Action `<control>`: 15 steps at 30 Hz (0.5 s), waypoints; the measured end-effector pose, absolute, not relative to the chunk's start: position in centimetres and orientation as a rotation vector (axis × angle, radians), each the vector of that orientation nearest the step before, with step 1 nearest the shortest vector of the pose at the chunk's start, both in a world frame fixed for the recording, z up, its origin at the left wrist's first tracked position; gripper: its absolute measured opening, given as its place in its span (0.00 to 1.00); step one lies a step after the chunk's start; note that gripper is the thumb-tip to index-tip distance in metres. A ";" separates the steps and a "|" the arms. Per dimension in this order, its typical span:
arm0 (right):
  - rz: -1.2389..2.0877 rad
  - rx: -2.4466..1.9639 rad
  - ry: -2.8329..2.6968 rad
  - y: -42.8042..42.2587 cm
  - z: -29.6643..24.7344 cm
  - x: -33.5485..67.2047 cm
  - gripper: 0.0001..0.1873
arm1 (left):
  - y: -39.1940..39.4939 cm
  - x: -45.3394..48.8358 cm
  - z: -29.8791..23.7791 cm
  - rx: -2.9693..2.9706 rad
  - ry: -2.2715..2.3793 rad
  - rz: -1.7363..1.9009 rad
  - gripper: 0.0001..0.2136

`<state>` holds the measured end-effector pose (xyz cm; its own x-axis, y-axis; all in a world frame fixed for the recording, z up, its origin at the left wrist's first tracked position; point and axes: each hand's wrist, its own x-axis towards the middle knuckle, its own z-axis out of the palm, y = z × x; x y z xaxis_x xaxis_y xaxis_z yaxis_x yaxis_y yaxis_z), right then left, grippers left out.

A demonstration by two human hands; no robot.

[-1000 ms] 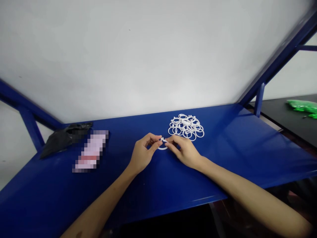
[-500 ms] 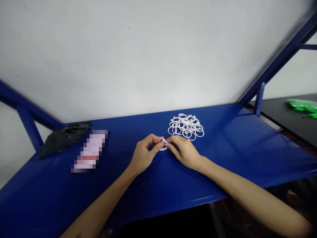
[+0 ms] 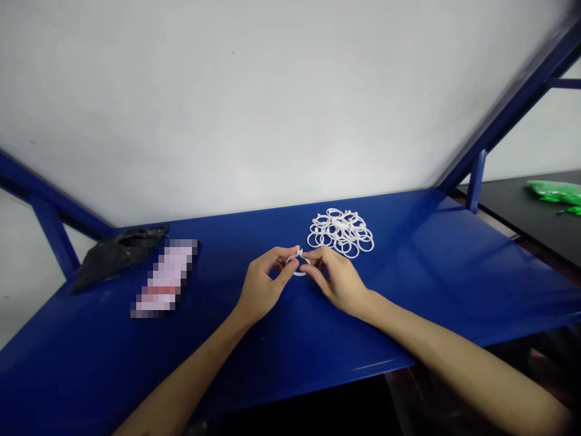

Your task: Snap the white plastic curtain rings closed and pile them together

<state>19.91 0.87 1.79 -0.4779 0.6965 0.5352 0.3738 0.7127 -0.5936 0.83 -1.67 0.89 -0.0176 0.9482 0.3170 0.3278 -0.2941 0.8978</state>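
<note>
A white plastic curtain ring (image 3: pixel 299 274) with small knobs at its top is between my two hands, just above the blue tabletop. My left hand (image 3: pixel 265 281) is closed, thumb and fingertips pinching the ring's left side near the knobs. From the other side, my right hand (image 3: pixel 339 280) grips it between thumb and fingers. The fingertips cover parts of the ring, so whether its knobs are joined I cannot tell. Just beyond my right hand lies a loose pile of similar white rings (image 3: pixel 341 224), overlapping each other.
A blurred-out pinkish package (image 3: pixel 172 266) lies on the blue table (image 3: pixel 236 233) at left, beside a crumpled black plastic bag (image 3: pixel 97 261). Blue frame posts rise at both sides, with a pale wall behind. At far right, a green bag (image 3: pixel 556 191) rests on a black surface.
My fingers have shifted slightly apart, and more of the ring shows between them. The pile and the other things stay where they were.
</note>
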 end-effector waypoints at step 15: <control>0.561 -0.905 -1.891 1.5 1.8 20.1 0.05 | -3.5 2.4 2.0 2.246 1.291 1.230 0.27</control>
